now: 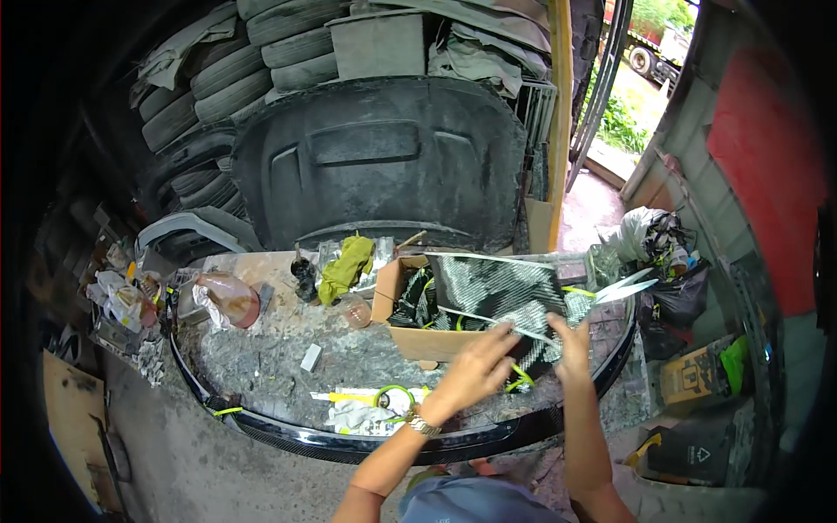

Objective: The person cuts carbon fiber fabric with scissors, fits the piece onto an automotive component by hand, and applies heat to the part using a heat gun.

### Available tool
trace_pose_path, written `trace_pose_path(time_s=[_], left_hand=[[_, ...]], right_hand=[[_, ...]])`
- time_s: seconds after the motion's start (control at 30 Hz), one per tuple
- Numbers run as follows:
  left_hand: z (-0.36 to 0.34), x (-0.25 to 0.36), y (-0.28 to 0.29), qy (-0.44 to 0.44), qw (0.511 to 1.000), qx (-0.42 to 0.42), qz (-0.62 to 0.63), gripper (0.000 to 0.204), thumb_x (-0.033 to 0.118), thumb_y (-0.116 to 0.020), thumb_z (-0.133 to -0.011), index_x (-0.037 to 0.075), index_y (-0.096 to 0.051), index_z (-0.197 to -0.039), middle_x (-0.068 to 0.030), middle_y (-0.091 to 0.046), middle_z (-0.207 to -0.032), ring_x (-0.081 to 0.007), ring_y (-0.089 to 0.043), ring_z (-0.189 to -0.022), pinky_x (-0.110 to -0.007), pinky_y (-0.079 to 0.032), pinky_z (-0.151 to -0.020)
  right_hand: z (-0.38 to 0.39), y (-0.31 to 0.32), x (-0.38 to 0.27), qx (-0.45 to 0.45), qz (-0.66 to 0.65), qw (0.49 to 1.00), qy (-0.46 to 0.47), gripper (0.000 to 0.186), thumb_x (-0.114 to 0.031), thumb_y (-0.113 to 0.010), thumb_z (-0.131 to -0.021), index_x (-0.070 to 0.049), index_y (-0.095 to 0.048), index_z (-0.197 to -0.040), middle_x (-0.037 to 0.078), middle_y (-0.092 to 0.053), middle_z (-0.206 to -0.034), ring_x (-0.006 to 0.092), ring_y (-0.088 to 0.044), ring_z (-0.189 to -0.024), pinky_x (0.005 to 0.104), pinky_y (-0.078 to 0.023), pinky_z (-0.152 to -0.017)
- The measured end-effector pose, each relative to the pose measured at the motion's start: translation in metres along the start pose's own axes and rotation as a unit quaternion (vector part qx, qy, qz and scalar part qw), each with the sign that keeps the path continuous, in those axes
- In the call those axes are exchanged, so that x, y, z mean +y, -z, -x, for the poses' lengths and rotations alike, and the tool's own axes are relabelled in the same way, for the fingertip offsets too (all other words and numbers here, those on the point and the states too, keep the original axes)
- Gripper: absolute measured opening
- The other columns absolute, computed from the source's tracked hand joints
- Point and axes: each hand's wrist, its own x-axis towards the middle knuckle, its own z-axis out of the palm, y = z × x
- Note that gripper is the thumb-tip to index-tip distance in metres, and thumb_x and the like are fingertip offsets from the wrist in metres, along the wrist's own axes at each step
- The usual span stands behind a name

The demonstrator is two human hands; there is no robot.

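A piece of black-and-silver woven carbon-fibre cloth (497, 277) with pale edges lies over an open cardboard box (423, 343). My right hand (572, 347) pinches the near right edge of the cloth. My left hand (475, 366), with a gold watch at the wrist, reaches over the front of the box. Its fingers are stretched out close to the cloth's near edge; whether they touch it I cannot tell. More dark woven pieces with yellow-green edging (418, 296) fill the box. Pale, blade-shaped pieces (626, 287) point right beyond my right hand.
A glossy dark curved car part (349, 447) runs along the table's front. On the table (270, 366) are a green ring (394, 399), a white block (310, 357), an olive cloth (347, 268) and a pinkish tub (234, 301). Behind stand a car bonnet (375, 183) and tyres (228, 74).
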Motion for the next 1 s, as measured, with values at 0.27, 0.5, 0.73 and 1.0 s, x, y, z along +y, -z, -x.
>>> trace_pose_path(time_s=[0.27, 0.5, 0.73, 1.0], left_hand=[[-0.005, -0.158, 0.068, 0.169, 0.967, 0.041, -0.184, 0.013, 0.008, -0.058, -0.082, -0.001, -0.064, -0.089, -0.0195, -0.064, -0.091, -0.0375, -0.061, -0.088, -0.044, -0.049, -0.077], [-0.054, -0.161, 0.02, 0.011, 0.988, -0.118, -0.098, 0.015, 0.014, -0.06, -0.081, 0.002, -0.065, -0.088, -0.019, -0.063, -0.092, -0.0357, -0.061, -0.088, -0.044, -0.049, -0.079], [-0.05, -0.28, 0.046, 0.311, 0.899, -0.088, -0.296, 0.021, 0.01, -0.056, -0.076, 0.001, -0.066, -0.092, -0.0228, -0.064, -0.098, -0.0373, -0.061, -0.097, -0.046, -0.049, -0.086], [-0.072, -0.279, 0.007, 0.437, 0.854, -0.083, -0.269, 0.045, 0.04, -0.073, -0.073, -0.003, -0.068, -0.081, -0.0205, -0.069, -0.084, -0.0323, -0.067, -0.087, -0.04, -0.053, -0.079]], right_hand=[[-0.006, 0.052, -0.074, -0.069, -0.008, 0.997, 0.042, 0.042, 0.004, -0.061, -0.079, 0.0, -0.052, -0.12, 0.007, -0.062, -0.106, 0.0175, -0.061, -0.091, 0.0309, -0.049, -0.083], [0.021, 0.064, -0.088, -0.034, 0.028, 0.998, 0.051, 0.047, -0.002, -0.064, -0.078, 0.0, -0.05, -0.123, 0.008, -0.062, -0.107, 0.0192, -0.06, -0.095, 0.032, -0.048, -0.085], [0.03, 0.099, -0.081, -0.016, 0.043, 0.997, 0.063, 0.042, 0.0, -0.068, -0.074, -0.001, -0.057, -0.115, 0.004, -0.063, -0.1, 0.0149, -0.06, -0.087, 0.0293, -0.047, -0.08], [0.037, 0.13, -0.075, 0.009, 0.052, 0.996, 0.069, 0.041, 0.002, -0.066, -0.074, 0.0, -0.058, -0.115, 0.004, -0.064, -0.101, 0.0137, -0.059, -0.09, 0.0277, -0.045, -0.082]])
